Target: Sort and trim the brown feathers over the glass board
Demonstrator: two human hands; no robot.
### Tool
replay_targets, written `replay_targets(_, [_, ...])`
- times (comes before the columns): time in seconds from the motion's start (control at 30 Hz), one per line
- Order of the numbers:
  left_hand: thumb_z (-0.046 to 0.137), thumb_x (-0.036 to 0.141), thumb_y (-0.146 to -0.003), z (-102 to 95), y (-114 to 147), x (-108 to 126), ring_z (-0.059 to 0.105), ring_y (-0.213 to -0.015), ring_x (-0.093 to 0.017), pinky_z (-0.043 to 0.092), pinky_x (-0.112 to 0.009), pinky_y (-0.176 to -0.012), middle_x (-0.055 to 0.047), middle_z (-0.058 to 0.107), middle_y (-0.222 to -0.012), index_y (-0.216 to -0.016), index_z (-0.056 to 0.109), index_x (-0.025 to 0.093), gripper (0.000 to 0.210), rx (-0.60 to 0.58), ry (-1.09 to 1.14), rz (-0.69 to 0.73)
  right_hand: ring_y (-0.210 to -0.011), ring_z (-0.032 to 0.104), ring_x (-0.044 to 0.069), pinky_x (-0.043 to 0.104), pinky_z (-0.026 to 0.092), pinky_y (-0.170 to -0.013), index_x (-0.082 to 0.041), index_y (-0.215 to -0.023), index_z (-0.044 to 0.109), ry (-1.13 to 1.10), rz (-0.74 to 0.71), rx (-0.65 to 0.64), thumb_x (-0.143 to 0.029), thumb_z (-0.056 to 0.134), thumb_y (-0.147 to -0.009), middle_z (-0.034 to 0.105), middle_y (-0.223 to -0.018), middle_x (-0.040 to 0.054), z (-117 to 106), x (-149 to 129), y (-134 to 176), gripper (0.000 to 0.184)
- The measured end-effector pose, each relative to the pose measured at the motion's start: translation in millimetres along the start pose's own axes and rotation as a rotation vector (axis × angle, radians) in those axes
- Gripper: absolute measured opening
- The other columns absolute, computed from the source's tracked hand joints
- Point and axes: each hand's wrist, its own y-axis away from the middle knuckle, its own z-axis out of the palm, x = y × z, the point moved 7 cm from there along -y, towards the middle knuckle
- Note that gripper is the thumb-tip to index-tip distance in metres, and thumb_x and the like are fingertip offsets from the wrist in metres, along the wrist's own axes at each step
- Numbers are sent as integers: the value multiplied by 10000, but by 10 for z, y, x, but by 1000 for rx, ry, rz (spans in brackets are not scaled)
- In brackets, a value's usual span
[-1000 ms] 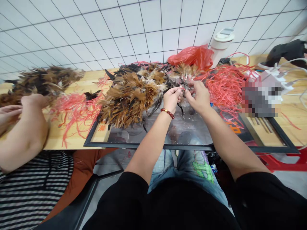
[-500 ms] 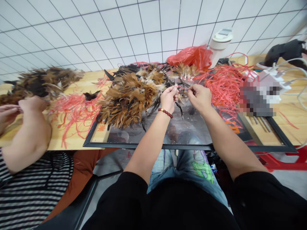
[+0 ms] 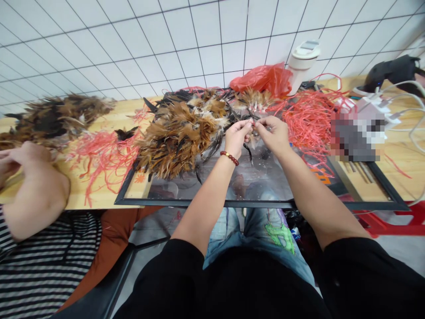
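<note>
My left hand point(image 3: 237, 135), with a dark red bead bracelet point(image 3: 229, 157) on its wrist, is closed in a pinch. My right hand point(image 3: 274, 133) is pinched too, its fingertips almost meeting the left ones. A small bit of pink string point(image 3: 251, 123) shows between them; whatever else they hold is hidden by the fingers. Just below the hands a thin black feather point(image 3: 249, 153) points down over the glass. Left of my left hand lies a big heap of brown and black feathers point(image 3: 181, 137). A small bunch of tan feathers point(image 3: 255, 98) lies behind the hands.
A tangle of pink string point(image 3: 308, 117) lies on the right, another pile of pink string point(image 3: 106, 153) on the left. A red plastic bag point(image 3: 262, 79) and white tumbler point(image 3: 303, 64) stand behind. Far left, a co-worker's hands point(image 3: 28, 155) work near more feathers point(image 3: 59, 117). A black-framed glass panel point(image 3: 206, 203) lies in front.
My two hands have come closer together, the right one moving left until the fingertips nearly touch. The co-worker's hands have shifted a little left.
</note>
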Motion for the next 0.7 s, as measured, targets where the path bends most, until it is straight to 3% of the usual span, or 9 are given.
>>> replay_targets(0.17, [723,187,-837,26,10,-21,433,-511,-15,385,-175,-528,65,551,-619,-754,699,162,90,-4,-9,22,-680,578,171,318,465,-674,-202,-695,628,-72,57,-23,-353,559,-850,658,-698,35,51,21,10,227])
replay_targets(0.27, [757,205,-809,7,-8,-28,421,-496,-7,365,-169,-504,64,549,-624,-710,672,155,140,13,-3,12,-661,570,159,311,465,-645,-203,-753,640,-218,106,-16,-400,575,-856,665,-724,28,44,15,9,232])
replay_targets(0.37, [737,196,-825,-10,-13,-15,417,-483,-3,351,-157,-487,63,548,-618,-729,667,152,127,29,22,7,-659,577,152,303,472,-628,-206,-843,681,-399,148,-91,-477,638,-831,680,-756,20,109,1,17,275])
replay_targets(0.47, [721,211,-843,-13,-2,1,431,-490,-5,361,-156,-499,54,561,-627,-757,679,152,113,28,40,-4,-632,554,145,297,461,-606,-200,-784,683,-467,180,-146,-540,680,-802,651,-697,14,168,45,18,340])
replay_targets(0.57, [722,240,-848,-14,0,19,451,-503,-9,386,-168,-528,40,583,-657,-782,696,155,111,21,34,7,-605,524,138,291,446,-590,-196,-731,649,-412,203,-88,-537,648,-836,600,-643,5,144,164,-4,356])
replay_targets(0.7, [649,196,-884,-29,-52,-16,464,-510,-18,392,-173,-540,36,593,-669,-806,698,155,101,26,-75,43,-676,558,152,295,463,-635,-198,-837,672,-238,151,52,-457,528,-927,626,-727,23,32,216,-34,309])
